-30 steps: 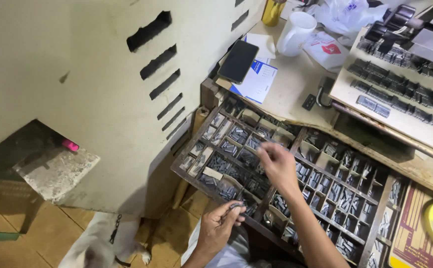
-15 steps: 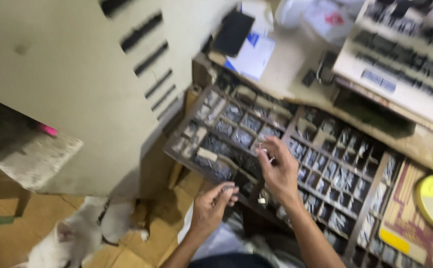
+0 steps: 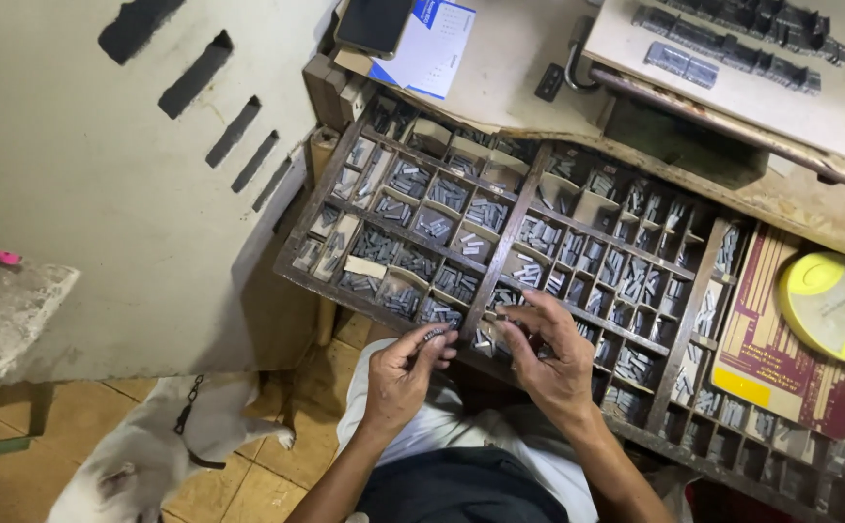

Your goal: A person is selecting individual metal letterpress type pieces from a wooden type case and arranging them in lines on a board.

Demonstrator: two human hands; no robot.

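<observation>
While the person sits at the near edge of a wooden type case (image 3: 506,232), both hands hover over its front row of compartments. The left hand (image 3: 401,373) is curled, thumb and forefinger pinched narrowly on a few small grey metal type pieces (image 3: 433,336) held just above the case's front rail. The right hand (image 3: 548,353) is spread wider, fingers bent downward, fingertips (image 3: 506,320) dipping into a compartment just right of the case's central divider; whether it grips a piece there cannot be told. The two hands are near each other, thumbs almost meeting.

The case is a shallow wooden tray split into many small cells, most holding heaps of grey metal sorts (image 3: 439,225). It rests tilted at the edge of a pale worktable (image 3: 510,73). On that table, beyond the case, lie a dark phone (image 3: 374,24) on a blue-and-white paper (image 3: 429,48), and a light board (image 3: 733,77) carrying rows of set type (image 3: 733,60). To the right of the case lie a dark red printed card (image 3: 781,349) and a yellow round lid (image 3: 834,305).

On the tiled floor (image 3: 248,475) at lower left, a white dog (image 3: 151,455) with a chain at its neck lies just beside the person's knee. A cream metal cabinet (image 3: 103,194) with slots stands to the left.
</observation>
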